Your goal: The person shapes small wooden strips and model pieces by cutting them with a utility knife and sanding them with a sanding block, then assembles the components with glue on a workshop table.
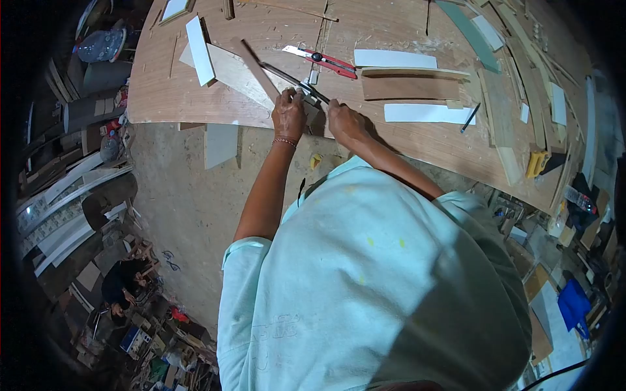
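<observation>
At the near edge of the wooden table (163,104), my left hand (289,116) is closed on a thin wood strip (255,68) that points up and to the left. My right hand (347,122) is closed round the near end of a dark metal tool (287,76), whose long bar runs beside the strip. A red utility knife (332,64) with its blade out lies just beyond the tool. Under the strip is a pale flat board (235,77). The fingertips of both hands are partly hidden.
White pieces (201,52) and a curved wooden piece (414,85) lie on the table, with a pen (469,118) and a yellow-handled tool (536,164) at the right. Another person (124,283) is at the lower left, well away.
</observation>
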A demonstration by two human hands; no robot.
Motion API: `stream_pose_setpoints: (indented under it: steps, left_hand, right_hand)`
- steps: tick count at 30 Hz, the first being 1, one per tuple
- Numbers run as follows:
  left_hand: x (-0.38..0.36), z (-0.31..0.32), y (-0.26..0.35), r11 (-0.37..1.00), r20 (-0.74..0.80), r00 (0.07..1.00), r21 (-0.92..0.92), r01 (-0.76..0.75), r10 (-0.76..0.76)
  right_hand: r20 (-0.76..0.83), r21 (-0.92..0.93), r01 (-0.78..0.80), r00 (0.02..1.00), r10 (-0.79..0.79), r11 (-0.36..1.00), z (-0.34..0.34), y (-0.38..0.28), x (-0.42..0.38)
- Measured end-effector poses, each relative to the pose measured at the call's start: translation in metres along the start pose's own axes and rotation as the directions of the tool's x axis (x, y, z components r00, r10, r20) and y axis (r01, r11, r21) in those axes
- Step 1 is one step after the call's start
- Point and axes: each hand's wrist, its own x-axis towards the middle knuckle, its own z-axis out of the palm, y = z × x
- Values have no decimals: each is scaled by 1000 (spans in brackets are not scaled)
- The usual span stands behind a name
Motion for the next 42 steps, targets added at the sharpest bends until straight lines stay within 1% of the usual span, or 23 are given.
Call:
stream_pose_setpoints:
  steps: [2, 3, 5, 9, 11, 12, 14, 18, 20, 21, 23, 24, 26, 27, 29, 31, 37, 40, 42]
  left_hand:
    - [-1, -2, 0, 1000, -9, 1000, -5, 13, -13]
    - [0, 4, 6, 1000, -22, 1000, -20, 13, -14]
    - [0, 1, 3, 999, -23, 999, -26, 21, -22]
    - [0, -2, 4, 999, -33, 999, -36, 26, -27]
    - [1, -2, 3, 999, -33, 999, -39, 20, -21]
    - [0, -4, 3, 999, -37, 999, -37, 25, -26]
    - [3, -7, 2, 995, -10, 1000, -99, 26, -28]
    - [7, -6, 0, 992, 22, 999, -120, 39, -37]
    - [9, -5, -5, 966, 105, 987, -218, 143, -122]
    - [9, -2, -11, 963, 86, 989, -228, 141, -124]
    - [16, -15, 1, 974, 162, 968, -92, 208, -192]
    - [16, -11, 0, 973, 159, 968, -94, 210, -193]
    - [17, -1, -1, 968, 15, 969, -47, 246, -246]
    - [18, -5, 1, 968, 18, 969, -51, 245, -245]
    - [19, -15, 1, 966, 160, 954, -6, 258, -254]
    - [17, -11, -4, 974, 168, 960, 2, 228, -226]
    - [17, -13, 2, 957, 176, 941, 28, 288, -289]
    - [15, -14, 7, 952, 145, 941, 50, 303, -307]
    - [14, -14, 11, 943, 192, 926, 2, 332, -326]
  right_hand:
    - [26, 60, 4, 1000, -6, 998, -7, -11, 0]
    - [17, 41, 3, 1000, -3, 999, -10, -4, -3]
    - [-18, -46, 66, 998, -66, 997, -4, -9, -8]
    - [-59, -120, 87, 994, -94, 989, -3, -2, -13]
    - [-15, -56, 55, 998, -56, 997, -9, -3, -13]
    - [-14, -58, 61, 998, -62, 996, -14, -7, -15]
    - [-73, 26, 2, 997, 0, 1000, -27, -15, -18]
    - [-68, 74, 16, 998, -10, 997, -30, -13, -14]
    - [27, 55, -100, 995, 98, 993, -24, -10, -8]
    - [35, 59, -62, 998, 60, 996, -13, -3, 0]
    - [-12, 82, -10, 1000, 11, 997, -16, -9, 0]
    - [-13, 78, -9, 1000, 10, 997, -16, -8, 1]
    - [-30, 57, 13, 999, -12, 998, -14, -6, 3]
    - [-30, 56, 9, 1000, -8, 998, -14, -5, 4]
    - [-10, 66, 6, 1000, -6, 998, -12, -6, 4]
    - [-13, 75, 12, 1000, -11, 997, -8, -4, 6]
    - [-14, 72, 8, 1000, -7, 997, -7, -4, 6]
    - [-32, 65, 28, 999, -26, 997, -6, -3, 5]
    - [-37, 53, 39, 999, -37, 998, -5, -2, 6]
